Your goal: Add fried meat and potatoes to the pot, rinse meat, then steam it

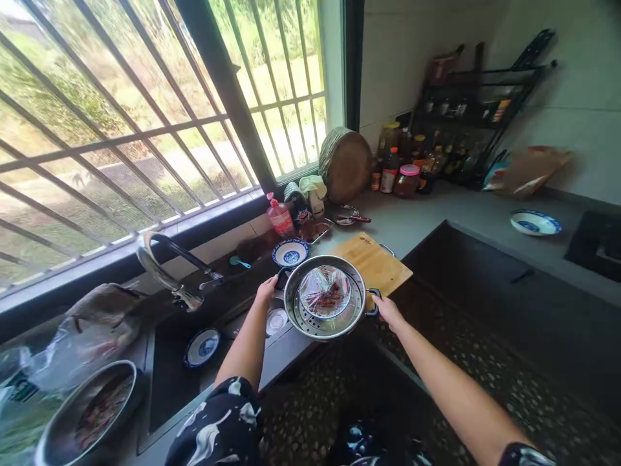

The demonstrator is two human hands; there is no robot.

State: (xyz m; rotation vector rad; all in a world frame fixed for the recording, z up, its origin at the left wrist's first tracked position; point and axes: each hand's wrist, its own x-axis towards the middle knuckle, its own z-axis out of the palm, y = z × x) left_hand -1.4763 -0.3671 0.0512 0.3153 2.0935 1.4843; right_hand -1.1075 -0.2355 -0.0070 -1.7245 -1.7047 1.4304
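Observation:
Between my hands is a metal steamer pot (303, 327) with a perforated insert and two dark side handles. My left hand (265, 291) is closed round its left handle, and my right hand (387, 310) grips the right one. Inside sits a dish wrapped in clear film (325, 292), with reddish-brown food under the film. The pot is held up in front of the counter edge, partly covering a wooden cutting board (376, 259) behind it. A blue-and-white plate (290, 253) lies just beyond the left handle.
At left is a sink with a curved faucet (167, 265) and a plate (202, 347) inside. A metal bowl of food (92, 414) stands nearer. Bottles and jars (407, 180) line the back corner. A shallow bowl (535, 222) rests beside the cooktop (599, 243).

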